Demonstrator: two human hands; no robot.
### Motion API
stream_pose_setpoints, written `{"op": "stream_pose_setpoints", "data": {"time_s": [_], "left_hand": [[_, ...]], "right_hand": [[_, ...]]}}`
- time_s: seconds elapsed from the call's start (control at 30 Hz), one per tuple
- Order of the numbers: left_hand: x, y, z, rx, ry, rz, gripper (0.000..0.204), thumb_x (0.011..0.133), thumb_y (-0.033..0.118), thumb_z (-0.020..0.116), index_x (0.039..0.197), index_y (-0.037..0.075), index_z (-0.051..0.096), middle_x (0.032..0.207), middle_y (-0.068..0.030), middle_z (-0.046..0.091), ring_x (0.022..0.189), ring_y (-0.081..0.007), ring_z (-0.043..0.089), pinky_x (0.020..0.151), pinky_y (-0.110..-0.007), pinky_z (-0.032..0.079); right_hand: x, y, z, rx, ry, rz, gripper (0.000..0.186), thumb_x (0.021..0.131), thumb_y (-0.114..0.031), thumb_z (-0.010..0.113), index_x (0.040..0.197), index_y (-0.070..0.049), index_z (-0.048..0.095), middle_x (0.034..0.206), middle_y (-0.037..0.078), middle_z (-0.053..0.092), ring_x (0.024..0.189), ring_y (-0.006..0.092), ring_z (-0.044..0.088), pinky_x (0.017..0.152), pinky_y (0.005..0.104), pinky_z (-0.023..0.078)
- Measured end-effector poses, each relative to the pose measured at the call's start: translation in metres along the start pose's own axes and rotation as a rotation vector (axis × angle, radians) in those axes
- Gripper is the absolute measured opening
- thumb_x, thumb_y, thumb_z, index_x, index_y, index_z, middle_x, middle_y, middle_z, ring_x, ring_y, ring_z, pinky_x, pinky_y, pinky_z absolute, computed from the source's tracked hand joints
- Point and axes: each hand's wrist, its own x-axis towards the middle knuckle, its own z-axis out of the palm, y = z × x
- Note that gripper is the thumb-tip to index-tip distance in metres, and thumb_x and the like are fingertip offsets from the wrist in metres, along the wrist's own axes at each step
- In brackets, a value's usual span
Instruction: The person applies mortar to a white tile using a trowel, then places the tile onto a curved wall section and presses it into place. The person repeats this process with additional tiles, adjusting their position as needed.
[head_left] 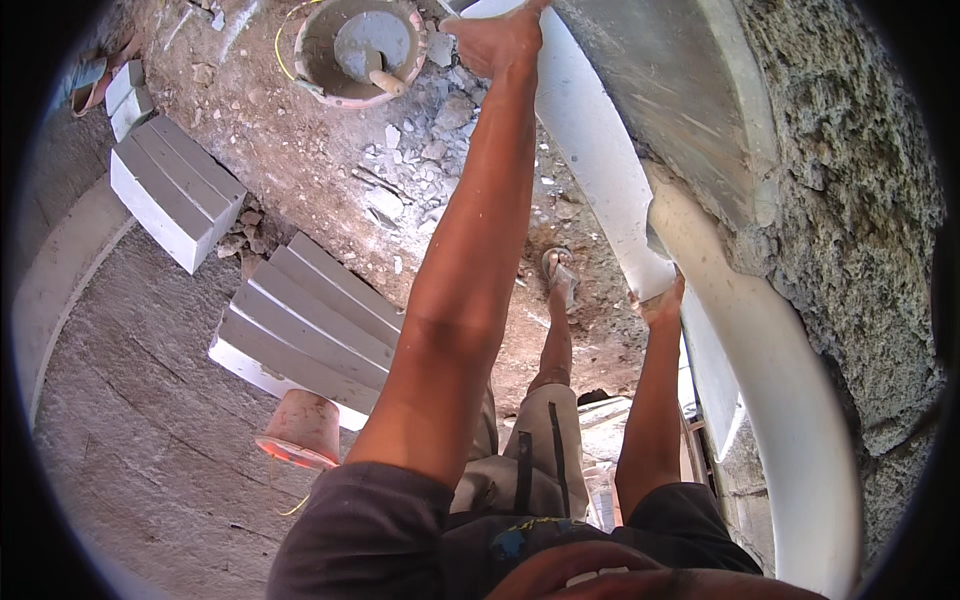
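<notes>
A long white block [590, 135] runs along the curved wall on my right. My left hand [500, 40] grips its far end at the top of the view, its fingertips partly hidden. My right hand [662, 300] holds the near end, fingers curled round the corner. Just beside that end is a smooth pale curved band [790, 400] with a rough notched upper part. Above the white block is a grey, smeared curved surface [680, 90]. My sandalled foot [558, 275] stands on the dirt below, between my two arms.
A bucket [310, 55] of grey mix with a trowel [385, 80] stands at top left. Stacked white blocks [175, 190], more blocks [290, 310] and an upturned pail [300, 420] lie on the left near a curved ledge [70, 270]. Rubble [390, 200] covers the dirt. Rough stone [860, 170] lines the right.
</notes>
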Motion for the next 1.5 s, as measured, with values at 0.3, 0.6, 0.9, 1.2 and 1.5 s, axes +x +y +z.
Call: {"op": "stream_pose_setpoints", "data": {"time_s": [0.3,0.6,0.9,1.2,1.5], "left_hand": [[-0.016,-0.002,0.012,0.146,0.138,-0.118,0.130,0.062,0.050,0.097,0.145,-0.023,0.028,0.143,-0.0381,0.050,0.133,-0.0431,0.053,0.113,-0.043,0.044],[-0.006,0.009,0.026,0.258,0.027,0.039,0.129,0.061,0.053,0.096,0.145,-0.021,0.033,0.144,-0.0348,0.051,0.134,-0.0424,0.054,0.113,-0.042,0.046],[-0.006,0.021,-0.001,0.223,0.060,-0.018,0.138,0.060,0.055,0.096,0.147,-0.024,0.023,0.146,-0.0364,0.049,0.138,-0.0439,0.049,0.118,-0.043,0.040],[0.016,-0.005,0.025,0.135,0.142,0.049,0.125,0.059,0.046,0.098,0.145,-0.020,0.036,0.142,-0.0318,0.055,0.132,-0.0395,0.055,0.114,-0.041,0.044],[0.038,-0.007,0.001,-0.153,-0.277,0.097,0.086,0.067,0.037,0.095,0.130,-0.011,0.063,0.124,-0.0191,0.070,0.110,-0.0294,0.068,0.095,-0.037,0.055]], "right_hand": [[0.019,0.004,-0.007,0.014,-0.112,-0.112,0.072,0.091,-0.080,0.045,0.133,-0.022,0.057,0.121,0.004,0.067,0.095,0.0278,0.065,0.059,0.0478,0.056],[0.021,0.009,-0.003,0.050,-0.091,-0.099,0.075,0.089,-0.083,0.044,0.132,-0.022,0.055,0.116,0.007,0.065,0.086,0.0318,0.064,0.055,0.0458,0.054],[0.033,0.008,0.001,0.030,0.023,-0.131,0.076,0.091,-0.079,0.043,0.132,-0.016,0.055,0.123,0.009,0.062,0.093,0.0283,0.062,0.056,0.0414,0.053],[0.022,0.003,0.003,0.013,-0.044,-0.186,0.083,0.092,-0.077,0.041,0.143,-0.013,0.046,0.133,0.015,0.055,0.093,0.0381,0.059,0.058,0.0402,0.051],[0.002,-0.012,0.012,0.014,-0.063,-0.058,0.093,0.086,-0.078,0.053,0.149,-0.011,0.042,0.137,0.022,0.049,0.098,0.0468,0.061,0.067,0.0441,0.059]]}}
